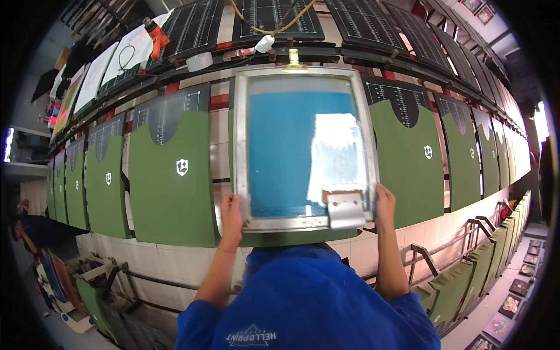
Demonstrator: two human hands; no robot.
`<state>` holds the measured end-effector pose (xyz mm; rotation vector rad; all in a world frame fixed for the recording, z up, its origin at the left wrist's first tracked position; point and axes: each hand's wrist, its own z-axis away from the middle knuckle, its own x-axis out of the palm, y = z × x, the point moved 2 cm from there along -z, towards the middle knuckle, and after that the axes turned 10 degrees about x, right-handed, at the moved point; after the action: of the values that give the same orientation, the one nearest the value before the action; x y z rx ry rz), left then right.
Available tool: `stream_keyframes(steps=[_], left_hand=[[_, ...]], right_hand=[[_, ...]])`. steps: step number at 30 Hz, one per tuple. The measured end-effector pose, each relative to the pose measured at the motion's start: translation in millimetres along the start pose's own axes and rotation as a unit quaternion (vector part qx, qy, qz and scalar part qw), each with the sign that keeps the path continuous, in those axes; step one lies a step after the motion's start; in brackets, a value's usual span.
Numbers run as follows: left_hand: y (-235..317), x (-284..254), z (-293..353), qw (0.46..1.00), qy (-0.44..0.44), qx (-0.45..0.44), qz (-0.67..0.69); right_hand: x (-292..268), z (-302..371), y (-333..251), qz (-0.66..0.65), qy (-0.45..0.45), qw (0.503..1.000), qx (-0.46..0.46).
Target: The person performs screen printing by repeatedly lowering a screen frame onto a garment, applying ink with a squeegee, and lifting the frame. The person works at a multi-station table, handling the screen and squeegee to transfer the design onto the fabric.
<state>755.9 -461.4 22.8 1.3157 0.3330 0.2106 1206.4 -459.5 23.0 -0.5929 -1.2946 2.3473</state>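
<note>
A screen printing frame (240, 146) with a metal border and blue mesh (280, 151) lies in front of me over a pallet with green fabric. My left hand (231, 217) is closed on the lower left side of its border, and my right hand (384, 205) grips the lower right side. White ink (337, 151) covers the right part of the mesh. A squeegee (345, 211) with a bent metal holder rests at the lower right of the frame, untouched by either hand. Most of the pallet under the frame is hidden.
Green shirt pieces with small white emblems lie on pallets to the left (170, 192) and right (408, 181). Behind runs a dark rail (318, 56) with a tape roll (199, 62) and an orange heat gun (156, 36). Another person (44, 228) is at far left.
</note>
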Motion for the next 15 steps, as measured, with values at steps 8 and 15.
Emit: stream_keyframes(steps=[8, 15], left_hand=[[-8, 122, 111, 0.971, -0.233, 0.048, 0.020], [14, 190, 149, 0.907, -0.409, 0.095, -0.007]], right_hand=[[-203, 109, 14, -0.025, 0.139, 0.988, 0.063], [-323, 210, 98, -0.177, 0.295, 0.934, 0.093]])
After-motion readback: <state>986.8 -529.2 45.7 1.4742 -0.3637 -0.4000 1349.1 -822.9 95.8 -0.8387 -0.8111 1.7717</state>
